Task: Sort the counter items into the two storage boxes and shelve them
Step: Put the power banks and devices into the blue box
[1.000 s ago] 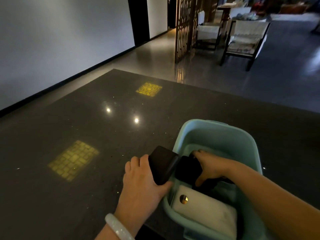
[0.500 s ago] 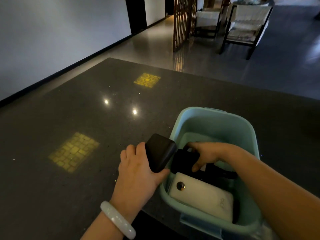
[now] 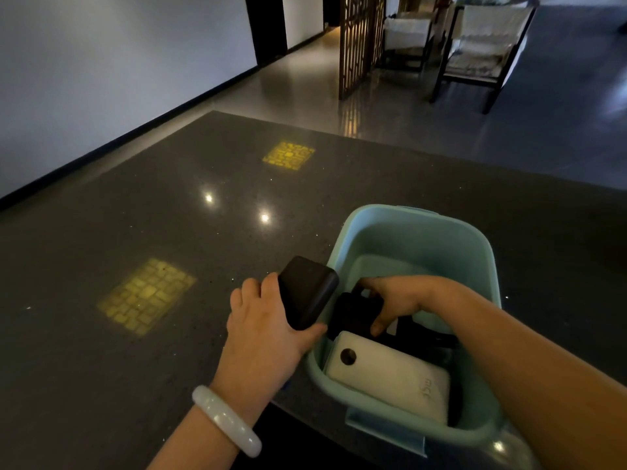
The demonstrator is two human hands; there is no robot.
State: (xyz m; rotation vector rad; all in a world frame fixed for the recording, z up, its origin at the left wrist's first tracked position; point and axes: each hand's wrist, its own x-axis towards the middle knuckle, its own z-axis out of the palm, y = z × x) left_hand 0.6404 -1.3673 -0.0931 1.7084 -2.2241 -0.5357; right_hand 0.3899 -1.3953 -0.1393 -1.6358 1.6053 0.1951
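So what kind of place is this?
Probably a lobby or lounge, not a kitchen: a polished dark stone counter, a wooden lattice screen, and cushioned armchairs on a glossy floor.

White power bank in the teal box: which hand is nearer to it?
Right. The right hand is inside the teal box, gripping a black item just above the white power bank. The left hand holds a black power bank at the box's left rim.

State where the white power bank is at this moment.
In the head view, the white power bank lies inside the teal storage box, at its near end, just below the right hand.
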